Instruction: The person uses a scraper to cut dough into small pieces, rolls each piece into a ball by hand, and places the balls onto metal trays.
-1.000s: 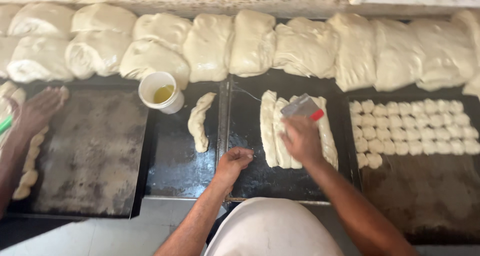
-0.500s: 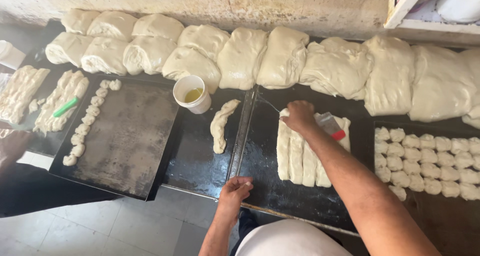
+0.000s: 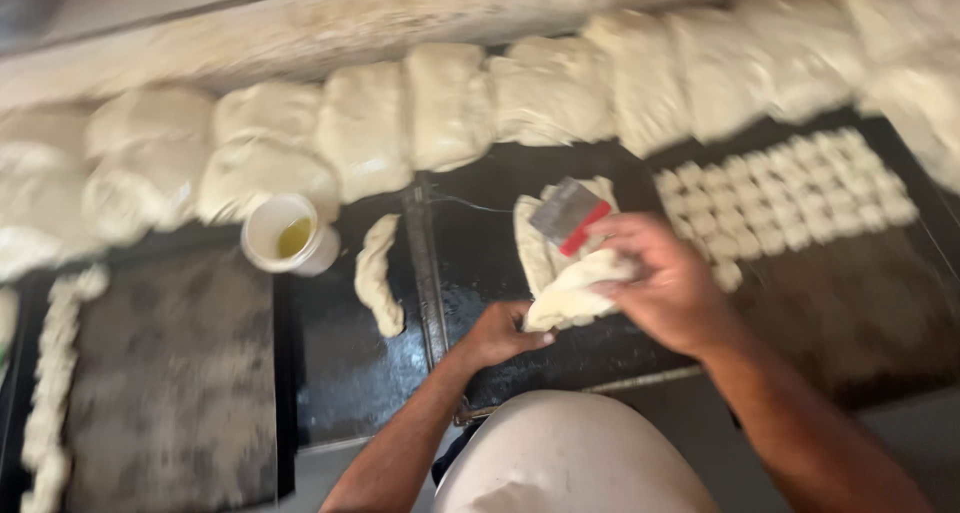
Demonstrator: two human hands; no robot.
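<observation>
Right hand [image 3: 665, 291]: fingers pinching a metal scraper with red handle [image 3: 570, 216] and a pale dough strip [image 3: 580, 283] lifted above the black tray [image 3: 480, 243]. Left hand [image 3: 503, 333]: fingers curled, touching the strip's end. Small cut dough squares [image 3: 790, 198] already arrayed; large dough slabs [image 3: 450, 103] uncut.
</observation>
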